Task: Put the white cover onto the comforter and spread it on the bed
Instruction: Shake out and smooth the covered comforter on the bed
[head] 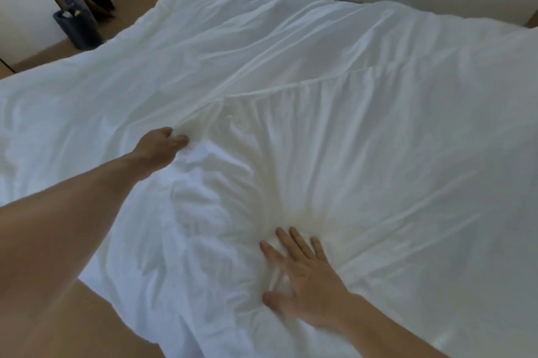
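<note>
Fingers (180, 140) of left hand (158, 148) pinch white cover (262, 46), tips buried; right hand (305, 276) presses flat, spread.

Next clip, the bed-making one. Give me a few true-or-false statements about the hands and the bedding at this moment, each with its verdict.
1. The left hand pinches a fold of the white cover. True.
2. The right hand is clenched in a fist. False: its fingers are spread and lie flat on the cover.
3. The cover lies smooth, without a crease. False: it is wrinkled, most of all around both hands.
4. A dark bin stands on the floor at the far left. True.
</note>
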Demonstrator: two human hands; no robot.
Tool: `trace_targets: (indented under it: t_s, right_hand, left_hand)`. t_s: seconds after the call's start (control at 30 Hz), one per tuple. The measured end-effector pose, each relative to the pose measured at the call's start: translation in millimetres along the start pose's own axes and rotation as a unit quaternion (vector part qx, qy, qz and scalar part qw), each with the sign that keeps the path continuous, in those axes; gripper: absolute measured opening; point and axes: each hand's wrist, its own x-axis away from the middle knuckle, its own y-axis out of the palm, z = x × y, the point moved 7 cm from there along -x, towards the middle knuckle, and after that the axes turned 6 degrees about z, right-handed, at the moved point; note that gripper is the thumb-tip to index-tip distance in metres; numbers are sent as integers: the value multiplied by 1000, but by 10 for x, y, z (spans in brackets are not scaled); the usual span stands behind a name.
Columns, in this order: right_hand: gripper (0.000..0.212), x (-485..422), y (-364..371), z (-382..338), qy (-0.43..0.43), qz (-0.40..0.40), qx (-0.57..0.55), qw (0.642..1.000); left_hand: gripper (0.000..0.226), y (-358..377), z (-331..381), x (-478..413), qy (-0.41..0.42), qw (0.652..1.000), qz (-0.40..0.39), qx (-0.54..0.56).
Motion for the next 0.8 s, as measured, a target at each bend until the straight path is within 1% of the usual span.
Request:
trace_targets:
  t_s: [0.07, 0.13, 0.17, 0.2, 0.23, 0.27, 0.3, 0.33, 0.37, 0.4, 0.43, 0.47, 0.5, 0.53, 0.57, 0.6, 0.67, 0.73, 0.8]
  right_hand:
    - [88, 118, 60, -64, 16, 0, -16, 1000]
    - [91, 233, 110, -93, 44, -7, -39, 998]
    - [92, 273, 98, -105, 61, -7, -64, 996]
    - [93, 300, 66, -122, 82, -8, -109, 991]
    - [93, 326, -26, -159, 106, 3, -183, 977]
    - [93, 339, -165, -196, 133, 32, -282, 950]
    - [92, 363, -362, -247, 155, 78, -384, 907]
    - [91, 400, -589, -294, 169, 132, -475, 853]
    - [91, 452, -835, -335, 175, 185, -549, 796]
    - [90, 520, -1073, -359, 175, 231, -609, 739]
    - [91, 599, -1300, -369, 173, 265, -650, 691]
    - [94, 698, -1495, -351, 176, 291, -670, 660]
    - [97, 828, -1663, -320, 186, 311, -670, 648]
    - [97, 984, -1774, -269, 208, 322, -655, 651]
    - [91, 1179, -1851, -214, 236, 324, -637, 658]
    - [80, 1385, -1885, -140, 265, 318, -618, 668]
    - [57, 1814, -1878, 41, 307, 292, -590, 687]
    - [44, 2242, -1823, 253, 341, 275, -557, 706]
    - [33, 2636, -1728, 549, 383, 283, -507, 719]
  left_hand:
    - [20, -11, 117, 119, 6, 997, -5, 83]
    - [10, -78, 307, 286, 3, 985, 11, 175]
    - [11, -138, 457, 387, 3, 976, 16, 218]
    - [14, -189, 628, 505, 6, 965, 6, 261]
    - [16, -225, 816, 653, 14, 955, -19, 294]
    - [14, -235, 999, 810, 32, 949, -55, 310]
    - [9, -222, 1182, 995, 56, 942, -98, 316]
    - [8, -192, 1341, 1191, 80, 934, -136, 320]
    - [11, -143, 1474, 1392, 99, 926, -168, 323]
    - [13, -81, 1588, 1594, 114, 919, -193, 324]
    - [11, -14, 1704, 1809, 133, 913, -216, 320]
    - [9, 82, 1818, 2036, 158, 904, -245, 313]
    - [6, 188, 1920, 2271, 182, 895, -274, 300]
    - [8, 303, 1999, 2488, 205, 889, -301, 280]
    - [9, 440, 2051, 2704, 222, 882, -325, 258]
    - [11, 567, 2097, 2922, 236, 874, -349, 240]
    - [27, 813, 2175, 3365, 263, 858, -391, 206]
    - [39, 1081, 2250, 3819, 306, 848, -407, 148]
    - [54, 1356, 2340, 4274, 343, 841, -408, 88]
